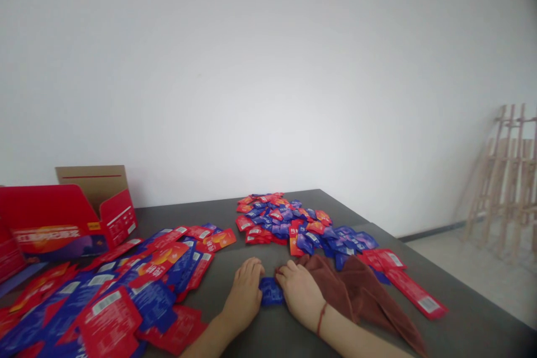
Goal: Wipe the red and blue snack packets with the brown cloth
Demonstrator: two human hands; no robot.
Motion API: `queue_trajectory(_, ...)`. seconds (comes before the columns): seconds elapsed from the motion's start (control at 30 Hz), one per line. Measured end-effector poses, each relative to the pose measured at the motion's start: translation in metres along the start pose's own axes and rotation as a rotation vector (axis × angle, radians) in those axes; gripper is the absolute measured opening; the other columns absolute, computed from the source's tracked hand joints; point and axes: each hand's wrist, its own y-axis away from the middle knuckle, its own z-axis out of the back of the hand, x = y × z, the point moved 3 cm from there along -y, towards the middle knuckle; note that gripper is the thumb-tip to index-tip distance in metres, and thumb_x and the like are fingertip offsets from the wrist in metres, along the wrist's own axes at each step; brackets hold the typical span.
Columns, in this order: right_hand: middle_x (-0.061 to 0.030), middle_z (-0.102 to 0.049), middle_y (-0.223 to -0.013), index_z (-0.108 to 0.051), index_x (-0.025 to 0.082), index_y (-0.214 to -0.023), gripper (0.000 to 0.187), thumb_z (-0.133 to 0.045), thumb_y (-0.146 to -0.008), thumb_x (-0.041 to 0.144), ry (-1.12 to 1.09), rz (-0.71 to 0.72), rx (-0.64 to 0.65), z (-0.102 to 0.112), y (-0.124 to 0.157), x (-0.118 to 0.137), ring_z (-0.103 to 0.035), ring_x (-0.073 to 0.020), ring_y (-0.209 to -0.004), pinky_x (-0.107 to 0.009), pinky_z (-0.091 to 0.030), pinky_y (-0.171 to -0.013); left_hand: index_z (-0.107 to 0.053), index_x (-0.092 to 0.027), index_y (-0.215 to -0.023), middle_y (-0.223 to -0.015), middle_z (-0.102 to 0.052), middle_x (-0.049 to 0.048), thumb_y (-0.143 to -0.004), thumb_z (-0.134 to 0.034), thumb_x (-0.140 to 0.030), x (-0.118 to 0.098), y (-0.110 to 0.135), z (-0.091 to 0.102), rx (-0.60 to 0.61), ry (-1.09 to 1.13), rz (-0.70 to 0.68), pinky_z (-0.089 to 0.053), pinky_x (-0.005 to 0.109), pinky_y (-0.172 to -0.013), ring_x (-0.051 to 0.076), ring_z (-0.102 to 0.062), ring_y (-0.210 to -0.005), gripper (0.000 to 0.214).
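A small blue packet [272, 292] lies on the dark table between my two hands. My left hand [244, 292] rests at its left edge, fingers together and bent, pressing it. From the right, my right hand [301, 295] reaches the packet's other edge with its fingers curled. A brown cloth [356, 288] lies under and beside this hand, and a bit of brown shows at its fingertips, gripped there. The undersides of both hands are hidden.
A heap of red and blue packets [111, 307] spreads at left, before an open red carton [62, 224]. Another pile of small packets [289, 218] lies ahead. Red strips [415, 291] lie at right. Wooden easels [503, 190] stand beyond the table by the wall.
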Motion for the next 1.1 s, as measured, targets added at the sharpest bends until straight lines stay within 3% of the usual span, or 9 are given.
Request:
queue_trajectory(0.13, -0.0084, -0.065, -0.104, -0.064, 0.016, -0.106, 0.024, -0.044, -0.093, 0.017, -0.020, 0.150, -0.010, 0.005, -0.006, 0.017, -0.048, -0.0235, -0.097, -0.036, -0.037, -0.080, -0.047, -0.018, -0.109, -0.123, -0.050, 0.0095, -0.060, -0.037, 0.000, 0.002, 0.000, -0.001, 0.004, 0.019, 0.029, -0.026, 0.038, -0.107, 0.021, -0.038, -0.126, 0.053)
queue_trajectory(0.3, -0.0010, -0.060, -0.123, -0.059, 0.028, -0.120, 0.031, -0.041, -0.096, 0.023, -0.152, 0.280, 0.011, 0.011, 0.036, 0.011, -0.047, -0.0211, -0.099, -0.035, -0.035, -0.083, -0.047, -0.019, -0.113, -0.129, -0.049, 0.0084, -0.060, -0.038, -0.001, 0.003, -0.001, -0.001, -0.005, 0.025, 0.044, -0.026, 0.041, -0.108, 0.021, -0.036, -0.128, 0.057)
queue_trajectory(0.43, 0.0017, -0.058, -0.127, -0.061, 0.031, -0.118, 0.035, -0.044, -0.092, 0.015, -0.177, 0.099, 0.001, 0.009, 0.062, -0.019, -0.046, -0.0203, -0.105, -0.034, -0.034, -0.089, -0.047, -0.017, -0.119, -0.136, -0.044, 0.0090, -0.056, -0.039, 0.000, 0.002, -0.002, -0.002, 0.029, 0.023, 0.035, -0.021, 0.039, -0.111, 0.021, -0.028, -0.134, 0.065)
queue_trajectory(0.53, 0.0005, -0.059, -0.123, -0.064, 0.029, -0.114, 0.039, -0.043, -0.088, 0.009, -0.155, -0.022, -0.025, 0.009, 0.058, -0.032, -0.046, -0.0203, -0.105, -0.034, -0.035, -0.090, -0.047, -0.016, -0.123, -0.139, -0.042, 0.0088, -0.055, -0.039, 0.000, 0.002, -0.003, -0.002, 0.054, 0.027, 0.029, -0.018, 0.039, -0.112, 0.021, -0.025, -0.136, 0.070)
queue_trajectory(0.7, -0.0024, -0.061, -0.117, -0.065, 0.024, -0.109, 0.034, -0.042, -0.089, 0.009, -0.154, 0.035, -0.031, 0.009, 0.022, -0.003, -0.047, -0.0207, -0.102, -0.032, -0.038, -0.087, -0.048, -0.017, -0.119, -0.133, -0.047, 0.0082, -0.058, -0.039, 0.000, 0.000, -0.002, 0.001, 0.028, 0.046, 0.000, -0.021, 0.039, -0.110, 0.020, -0.030, -0.132, 0.064)
queue_trajectory(0.8, -0.0037, -0.063, -0.110, -0.065, 0.022, -0.106, 0.027, -0.046, -0.089, 0.014, -0.127, 0.125, 0.008, 0.004, 0.006, 0.022, -0.047, -0.0218, -0.100, -0.033, -0.039, -0.082, -0.052, -0.020, -0.108, -0.120, -0.054, 0.0063, -0.064, -0.038, -0.002, -0.003, -0.002, 0.006, 0.046, 0.077, -0.021, -0.028, 0.037, -0.105, 0.020, -0.041, -0.119, 0.050)
queue_trajectory(0.87, -0.0038, -0.063, -0.108, -0.065, 0.022, -0.105, 0.026, -0.047, -0.089, 0.015, -0.118, 0.132, 0.013, 0.002, 0.003, 0.024, -0.047, -0.0221, -0.099, -0.034, -0.039, -0.080, -0.053, -0.021, -0.103, -0.114, -0.055, 0.0047, -0.067, -0.038, -0.003, -0.005, -0.003, 0.009, 0.073, 0.084, -0.024, -0.030, 0.035, -0.101, 0.020, -0.044, -0.113, 0.043)
queue_trajectory(1.1, -0.0051, -0.065, -0.108, -0.065, 0.020, -0.115, 0.043, -0.041, -0.083, 0.002, -0.103, -0.140, -0.051, 0.003, 0.021, -0.036, -0.049, -0.0209, -0.100, -0.031, -0.039, -0.086, -0.055, -0.023, -0.102, -0.115, -0.054, 0.0032, -0.059, -0.040, -0.001, -0.006, -0.004, 0.013, 0.088, 0.092, -0.032, -0.027, 0.033, -0.101, 0.019, -0.042, -0.116, 0.050)
